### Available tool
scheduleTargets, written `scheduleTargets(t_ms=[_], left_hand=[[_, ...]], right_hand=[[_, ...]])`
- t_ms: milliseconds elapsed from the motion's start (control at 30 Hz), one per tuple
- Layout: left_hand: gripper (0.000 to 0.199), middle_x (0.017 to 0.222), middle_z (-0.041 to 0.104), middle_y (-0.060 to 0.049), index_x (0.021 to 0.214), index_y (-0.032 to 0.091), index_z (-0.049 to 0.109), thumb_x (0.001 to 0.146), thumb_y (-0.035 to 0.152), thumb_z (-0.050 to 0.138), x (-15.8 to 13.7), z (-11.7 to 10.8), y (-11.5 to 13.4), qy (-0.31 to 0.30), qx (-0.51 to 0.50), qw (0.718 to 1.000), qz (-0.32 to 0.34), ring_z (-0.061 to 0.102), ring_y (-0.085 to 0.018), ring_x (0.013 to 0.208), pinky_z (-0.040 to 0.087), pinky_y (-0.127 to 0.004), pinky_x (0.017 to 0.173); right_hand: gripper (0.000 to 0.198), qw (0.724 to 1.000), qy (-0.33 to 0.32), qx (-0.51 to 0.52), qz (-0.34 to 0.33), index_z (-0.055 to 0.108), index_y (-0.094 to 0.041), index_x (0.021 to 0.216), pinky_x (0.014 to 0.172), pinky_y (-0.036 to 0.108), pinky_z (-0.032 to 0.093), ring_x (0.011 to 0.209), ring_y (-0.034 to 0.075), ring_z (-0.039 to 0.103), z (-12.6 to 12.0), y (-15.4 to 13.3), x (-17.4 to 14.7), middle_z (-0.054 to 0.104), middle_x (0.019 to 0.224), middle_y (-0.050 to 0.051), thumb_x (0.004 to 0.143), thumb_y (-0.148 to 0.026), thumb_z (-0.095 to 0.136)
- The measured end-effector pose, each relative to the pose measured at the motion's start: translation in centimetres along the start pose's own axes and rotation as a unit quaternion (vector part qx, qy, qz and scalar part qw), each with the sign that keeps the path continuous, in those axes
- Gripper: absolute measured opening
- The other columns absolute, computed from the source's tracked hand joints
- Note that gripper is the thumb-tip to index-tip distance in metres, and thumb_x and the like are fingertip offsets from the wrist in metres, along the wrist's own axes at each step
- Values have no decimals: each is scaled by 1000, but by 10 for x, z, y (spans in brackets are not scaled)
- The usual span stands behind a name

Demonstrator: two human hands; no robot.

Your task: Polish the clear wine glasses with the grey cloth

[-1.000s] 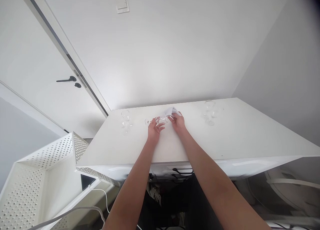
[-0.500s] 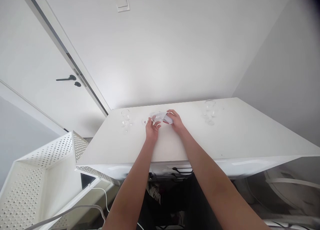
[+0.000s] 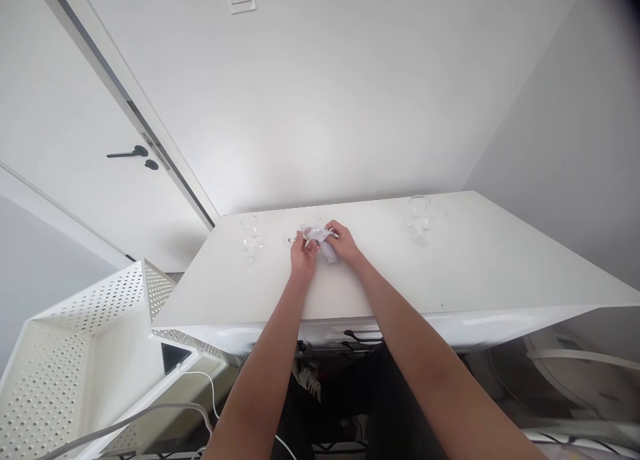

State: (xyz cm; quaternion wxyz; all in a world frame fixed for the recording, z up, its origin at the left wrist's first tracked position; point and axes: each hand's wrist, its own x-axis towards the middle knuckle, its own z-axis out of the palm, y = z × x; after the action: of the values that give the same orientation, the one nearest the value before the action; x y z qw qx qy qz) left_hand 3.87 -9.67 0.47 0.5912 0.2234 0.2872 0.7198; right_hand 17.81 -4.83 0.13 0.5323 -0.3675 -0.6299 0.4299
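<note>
From my end, L hand (image 3: 303,255) has its fingers closed round the stem of a clear stemmed glass (image 3: 316,225), tipped on its side over the middle of the white cabinet top (image 3: 380,273), foot to L, bowl to R; can't tell if it touches the surface. R hand (image 3: 342,239) grips a pale cloth (image 3: 328,251) at the bowl, loose end hanging toward the near edge; can't see how much is inside.

Step looks like wiping the bowl, imo. To do it well I'd pinch the stem close under the bowl, press lightly w/ the cloth & turn both gently. Twisting hard against a fixed stem could snap it; thin rim prob. the weak spot.

Around, L to R: white perforated bin (image 3: 50,363) and white cable (image 3: 213,388), both off the work; door handle (image 3: 127,152) well apart; then another stemmed glass (image 3: 250,227) upright, near L hand. Past R hand, well apart, more clear glassware (image 3: 419,210), outline too faint to sort out. Main obstacle on L is that upright glass: almost invisible against white, so L elbow/wrist swings should stay small.
</note>
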Motion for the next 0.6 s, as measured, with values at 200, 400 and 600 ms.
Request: scheduleTargets(t_ms=[200, 400, 600], left_hand=[[34, 114, 61, -9, 111, 20, 72, 93, 49, 68, 0, -3, 5, 52, -1, 998, 26, 64, -9, 75, 57, -22, 66], [34, 120, 61, -9, 110, 21, 73, 90, 49, 71, -3, -1, 3, 19, 50, 997, 57, 60, -8, 70, 55, -22, 60], [37, 149, 52, -10, 105, 21, 76, 88, 54, 71, -10, 5, -1, 10, 165, 982, 87, 60, -6, 69, 54, -23, 56]], right_hand=[[28, 944, 224, 190, 151, 60, -21, 79, 65, 30, 49, 76, 19, 58, -8, 6, 9, 63, 77, 1, 77, -49, 65], [26, 880, 292, 331, 178, 65, -23, 92, 68, 28, 56, 86, 19, 66, -19, 13, 15, 67, 93, 2, 77, -44, 68], [27, 888, 168, 412, 120, 66, -24, 95, 74, 32, 59, 83, 18, 67, -16, 9, 12, 71, 91, 1, 83, -48, 71]])
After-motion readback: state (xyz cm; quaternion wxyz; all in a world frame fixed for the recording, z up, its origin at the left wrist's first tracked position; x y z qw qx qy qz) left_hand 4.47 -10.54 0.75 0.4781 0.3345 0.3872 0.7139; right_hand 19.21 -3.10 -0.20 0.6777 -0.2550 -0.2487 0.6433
